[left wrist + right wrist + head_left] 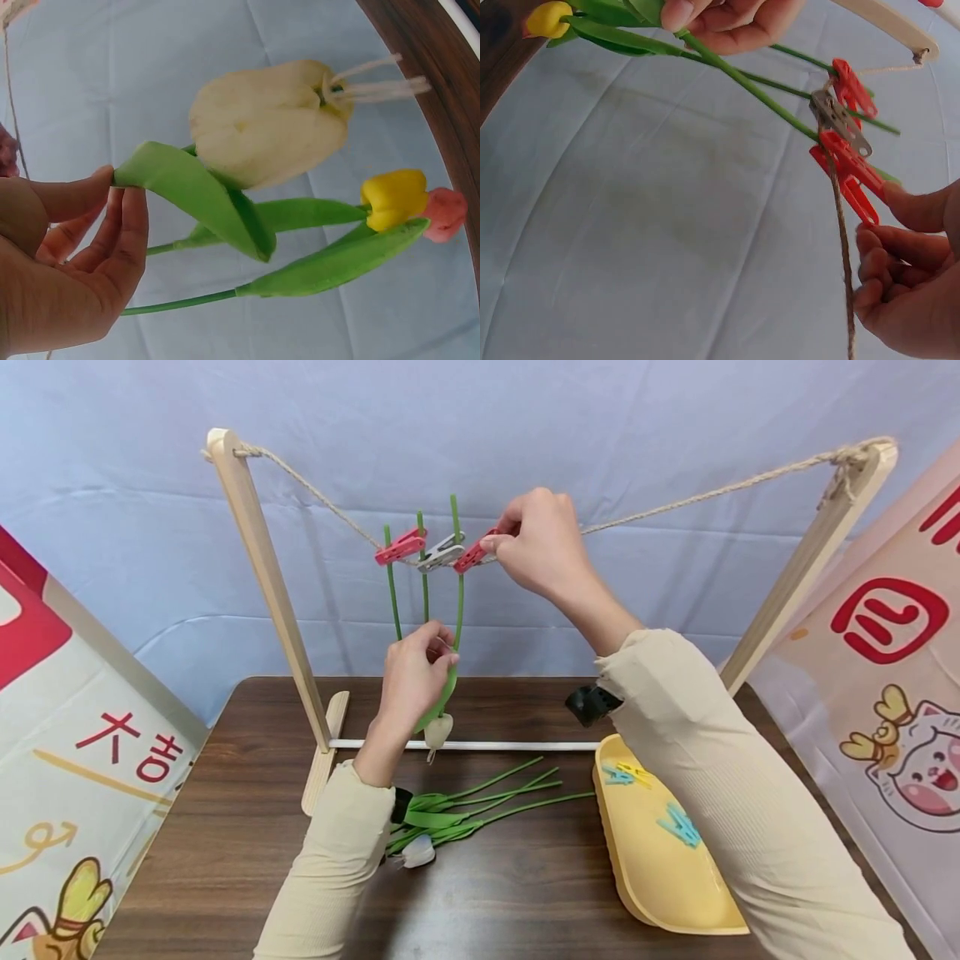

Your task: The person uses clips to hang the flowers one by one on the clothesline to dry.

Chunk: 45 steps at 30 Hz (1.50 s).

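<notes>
My left hand (416, 672) pinches the green leaf and stem of a white artificial tulip (270, 124), which hangs head down. My right hand (543, 543) pinches the handle end of a red clothespin (851, 176), whose jaws sit at the twine rope (675, 503) and that tulip's stem. Left of it, a grey clothespin (441, 553) and another red clothespin (401, 546) clip two more stems to the rope. In the left wrist view, their blooms are a yellow tulip (394, 199) and a pink tulip (446, 214), both hanging down.
Wooden posts (262, 560) hold the rope at both ends, with a white rod (517, 746) low between them. Several tulips (480, 814) lie on the brown table (510, 902). At right, a yellow tray (675, 893) holds blue clothespins (680, 827) and a yellow clothespin (636, 775).
</notes>
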### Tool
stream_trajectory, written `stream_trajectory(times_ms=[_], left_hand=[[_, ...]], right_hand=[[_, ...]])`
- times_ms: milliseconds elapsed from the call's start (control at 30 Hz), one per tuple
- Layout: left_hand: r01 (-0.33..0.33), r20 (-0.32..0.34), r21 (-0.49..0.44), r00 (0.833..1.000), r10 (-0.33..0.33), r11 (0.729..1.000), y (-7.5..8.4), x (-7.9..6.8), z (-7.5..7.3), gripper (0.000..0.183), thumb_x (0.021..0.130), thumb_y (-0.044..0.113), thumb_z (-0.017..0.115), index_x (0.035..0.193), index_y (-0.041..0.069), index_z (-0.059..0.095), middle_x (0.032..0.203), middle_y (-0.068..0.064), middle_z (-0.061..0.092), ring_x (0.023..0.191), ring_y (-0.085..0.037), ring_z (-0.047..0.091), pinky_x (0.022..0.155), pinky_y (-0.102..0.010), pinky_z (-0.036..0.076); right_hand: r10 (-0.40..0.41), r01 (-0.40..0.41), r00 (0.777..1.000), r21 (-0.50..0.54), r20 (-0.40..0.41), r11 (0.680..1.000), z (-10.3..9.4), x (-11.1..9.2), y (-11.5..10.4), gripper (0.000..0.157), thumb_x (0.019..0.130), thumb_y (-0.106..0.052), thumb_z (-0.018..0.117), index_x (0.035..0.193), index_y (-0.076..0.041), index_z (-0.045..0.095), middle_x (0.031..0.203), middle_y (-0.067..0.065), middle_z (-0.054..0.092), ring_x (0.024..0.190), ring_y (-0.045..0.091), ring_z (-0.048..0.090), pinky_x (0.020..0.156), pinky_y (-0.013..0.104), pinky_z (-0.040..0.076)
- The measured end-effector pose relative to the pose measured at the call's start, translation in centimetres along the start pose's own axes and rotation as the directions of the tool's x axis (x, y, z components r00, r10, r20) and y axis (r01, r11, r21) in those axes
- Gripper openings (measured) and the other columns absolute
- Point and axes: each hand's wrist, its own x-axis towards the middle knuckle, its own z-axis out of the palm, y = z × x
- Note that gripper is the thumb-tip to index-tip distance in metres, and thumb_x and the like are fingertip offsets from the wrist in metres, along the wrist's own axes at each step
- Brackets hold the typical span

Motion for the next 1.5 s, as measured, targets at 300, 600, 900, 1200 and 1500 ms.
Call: stream_trajectory(times_ms=[300, 600, 900, 1200, 1500], left_hand=[[0.033, 0.009, -0.011, 0.999, -0.033, 0.999, -0.2, 0.1, 0.1, 0.006, 0.081, 0.003, 0.066, 0.086, 0.002, 0.063, 0.076, -0.009, 0.062, 0.070, -0.023, 0.056, 0.068, -0.035, 0.043], [0.039, 0.014, -0.007, 0.999, -0.038, 0.999, -0.5, 0.0, -0.1, 0.005, 0.080, 0.002, 0.066, 0.084, 0.002, 0.063, 0.076, -0.009, 0.063, 0.071, -0.023, 0.057, 0.068, -0.035, 0.043], [0.048, 0.018, 0.001, 0.999, -0.048, 0.999, -0.8, -0.1, -0.3, 0.005, 0.082, 0.002, 0.065, 0.086, 0.001, 0.064, 0.077, -0.009, 0.063, 0.071, -0.024, 0.056, 0.068, -0.035, 0.043], [0.057, 0.021, 0.017, 0.998, -0.057, 0.998, -1.1, -0.2, -0.4, 0.004, 0.082, 0.003, 0.064, 0.086, 0.001, 0.064, 0.078, -0.009, 0.064, 0.073, -0.024, 0.057, 0.070, -0.036, 0.043], [0.057, 0.033, 0.013, 0.998, -0.058, 0.998, -1.0, -0.4, -0.5, 0.004, 0.082, 0.002, 0.063, 0.086, 0.001, 0.065, 0.077, -0.009, 0.064, 0.073, -0.024, 0.058, 0.069, -0.036, 0.043]], right_hand=[[-0.017, 0.016, 1.000, 0.042, 0.021, 0.999, -1.6, -1.2, 1.4, 0.030, 0.083, -0.019, 0.068, 0.104, 0.001, 0.066, 0.087, 0.012, 0.060, 0.078, 0.021, 0.052, 0.066, 0.028, 0.038], [-0.068, 0.059, 0.968, 0.043, 0.241, 0.997, -3.6, -3.1, 4.8, 0.017, 0.083, -0.017, 0.066, 0.092, -0.002, 0.070, 0.076, 0.007, 0.064, 0.064, 0.020, 0.053, 0.057, 0.027, 0.040], [0.004, 0.023, 0.898, -0.056, 0.439, 0.998, -3.9, -5.3, 10.7, 0.015, 0.085, -0.016, 0.064, 0.091, -0.003, 0.069, 0.072, 0.003, 0.064, 0.061, 0.016, 0.057, 0.058, 0.030, 0.043], [0.148, -0.151, 0.808, -0.042, 0.570, 0.988, -1.9, -9.3, 19.8, 0.012, 0.084, -0.008, 0.061, 0.088, 0.002, 0.067, 0.066, 0.000, 0.062, 0.057, 0.015, 0.057, 0.055, 0.030, 0.047], [0.181, -0.309, 0.749, 0.094, 0.638, 0.947, 2.7, -14.0, 26.4, 0.010, 0.084, 0.001, 0.056, 0.087, 0.006, 0.064, 0.070, 0.009, 0.062, 0.057, 0.024, 0.057, 0.053, 0.036, 0.048]])
